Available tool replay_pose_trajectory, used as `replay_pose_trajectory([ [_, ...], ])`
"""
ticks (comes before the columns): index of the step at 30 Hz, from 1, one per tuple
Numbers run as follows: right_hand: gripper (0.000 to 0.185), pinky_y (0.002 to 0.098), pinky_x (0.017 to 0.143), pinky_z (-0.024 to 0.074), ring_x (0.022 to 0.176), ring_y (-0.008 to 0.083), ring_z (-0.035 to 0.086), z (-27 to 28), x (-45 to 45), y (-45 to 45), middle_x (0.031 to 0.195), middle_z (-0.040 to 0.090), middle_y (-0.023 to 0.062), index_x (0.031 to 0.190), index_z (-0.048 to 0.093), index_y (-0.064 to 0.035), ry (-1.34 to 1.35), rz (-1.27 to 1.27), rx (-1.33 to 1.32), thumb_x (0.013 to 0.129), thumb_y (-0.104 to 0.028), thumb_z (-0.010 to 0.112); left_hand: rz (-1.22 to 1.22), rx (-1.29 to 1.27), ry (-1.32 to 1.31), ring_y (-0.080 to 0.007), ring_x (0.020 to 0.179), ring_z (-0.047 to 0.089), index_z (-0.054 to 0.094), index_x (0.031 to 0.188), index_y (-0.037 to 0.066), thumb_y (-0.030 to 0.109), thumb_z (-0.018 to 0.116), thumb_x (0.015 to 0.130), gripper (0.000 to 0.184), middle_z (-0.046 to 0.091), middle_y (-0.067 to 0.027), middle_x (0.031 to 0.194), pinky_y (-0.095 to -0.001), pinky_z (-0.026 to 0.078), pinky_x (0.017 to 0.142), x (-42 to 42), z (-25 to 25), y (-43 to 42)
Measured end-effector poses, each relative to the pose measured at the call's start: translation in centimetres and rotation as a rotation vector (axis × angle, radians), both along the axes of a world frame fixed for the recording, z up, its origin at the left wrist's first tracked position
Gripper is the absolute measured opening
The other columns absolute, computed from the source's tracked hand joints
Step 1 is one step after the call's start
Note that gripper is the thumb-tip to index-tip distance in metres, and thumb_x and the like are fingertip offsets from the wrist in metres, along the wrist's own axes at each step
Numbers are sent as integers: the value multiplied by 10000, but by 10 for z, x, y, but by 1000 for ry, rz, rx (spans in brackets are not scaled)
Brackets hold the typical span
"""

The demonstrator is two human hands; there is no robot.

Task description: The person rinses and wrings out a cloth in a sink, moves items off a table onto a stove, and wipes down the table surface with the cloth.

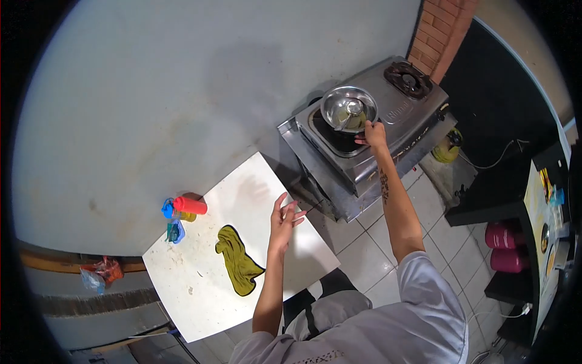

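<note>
My right hand (374,134) is closed on the near rim of a shiny metal bowl (331,109). The bowl is over the left burner of a steel gas stove (388,124); whether it rests there or is held just above, I cannot tell. A metal ladle (353,108) lies inside it. Over the right side of a white table (200,315), my left hand (284,223) hangs empty with its fingers apart. Left of that hand, a crumpled olive-green cloth (238,261) with a dark edge lies on the tabletop.
A red-capped bottle (190,205) and a small blue container (176,232) stand at the table's wall side. The stove's bare right burner (409,79) sits near a brick column (438,33). A green gas cylinder (447,148) is beside the stove. Black shelving (491,209) rises at right.
</note>
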State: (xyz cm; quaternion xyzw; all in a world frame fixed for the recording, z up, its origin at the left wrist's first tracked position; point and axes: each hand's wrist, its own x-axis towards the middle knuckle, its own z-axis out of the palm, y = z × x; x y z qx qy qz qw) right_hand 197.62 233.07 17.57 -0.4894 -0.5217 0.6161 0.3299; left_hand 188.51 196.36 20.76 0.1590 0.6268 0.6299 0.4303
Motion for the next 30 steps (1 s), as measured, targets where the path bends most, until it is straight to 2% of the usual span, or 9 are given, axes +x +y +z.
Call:
replay_pose_trajectory([
  [7, 428, 409, 551, 631, 654, 267, 679, -8, -2, 11, 835, 622, 176, 1101, 482, 112, 4, 25, -100, 1020, -303, 415, 160, -92, -31, -266, 1045, 640, 312, 1481, 138, 242, 477, 1025, 496, 509, -213, 1338, -397, 517, 920, -21, -11, -45],
  [10, 510, 387, 512, 608, 607, 265, 667, 12, 5, -7, 781, 628, 159, 1022, 540, 91, -48, -33, -95, 992, -411, 459, 256, -79, -59, -213, 1001, 666, 359, 1459, 115, 172, 489, 1020, 461, 562, -161, 1274, -309, 552, 832, -26, -17, -69],
  [14, 427, 345, 486, 552, 594, 234, 671, 17, 31, -36, 713, 636, 134, 905, 595, 68, -287, -66, 174, 962, -347, 511, 324, -76, -94, -182, 979, 666, 453, 1400, 85, 164, 497, 1015, 395, 605, -110, 1222, -281, 540, 821, -27, -38, -116],
  [18, 167, 312, 491, 481, 536, 155, 606, 8, 15, -137, 704, 622, 79, 837, 594, -29, -336, 192, 582, 934, -161, 563, 454, -166, 21, -118, 901, 641, 553, 1298, 49, 168, 514, 1012, 313, 645, -91, 1150, -247, 518, 774, -25, -79, -177],
  [20, 137, 324, 547, 486, 590, 152, 612, -27, -12, -202, 695, 603, 81, 823, 590, -36, -261, 418, 622, 921, -131, 568, 547, -275, 34, -101, 891, 620, 582, 1245, 20, 170, 528, 1007, 287, 653, -75, 1116, -247, 503, 768, -27, -91, -209],
  [21, 92, 343, 588, 487, 635, 171, 617, -42, -26, -242, 692, 589, 83, 824, 583, -46, -285, 518, 847, 907, -83, 569, 651, -247, 29, -108, 868, 599, 615, 1179, -3, 162, 545, 998, 255, 657, -48, 1031, -266, 499, 774, -26, -103, -224],
  [24, 70, 361, 688, 519, 713, 298, 641, -83, -61, -365, 814, 650, 138, 938, 621, -30, -127, 882, 343, 885, -76, 620, 719, -269, 250, -130, 857, 594, 623, 1165, -16, 174, 579, 981, 268, 647, -39, 1000, -292, 503, 791, -36, -114, -262],
  [26, 180, 407, 793, 516, 870, 358, 629, -121, -77, -432, 959, 639, 183, 1043, 624, -21, 8, 981, 634, 884, -103, 632, 721, -319, 371, -161, 914, 593, 634, 1178, 21, 186, 637, 944, 286, 639, -70, 1053, -321, 510, 796, -55, -105, -278],
  [30, 306, 483, 892, 461, 1034, 411, 564, -121, -122, -501, 1089, 582, 228, 1154, 574, -8, -54, 1157, 571, 880, -129, 635, 705, -458, 632, -262, 1121, 577, 595, 1269, 106, 161, 691, 892, 393, 556, -109, 1277, -391, 512, 914, -124, -97, -302],
])
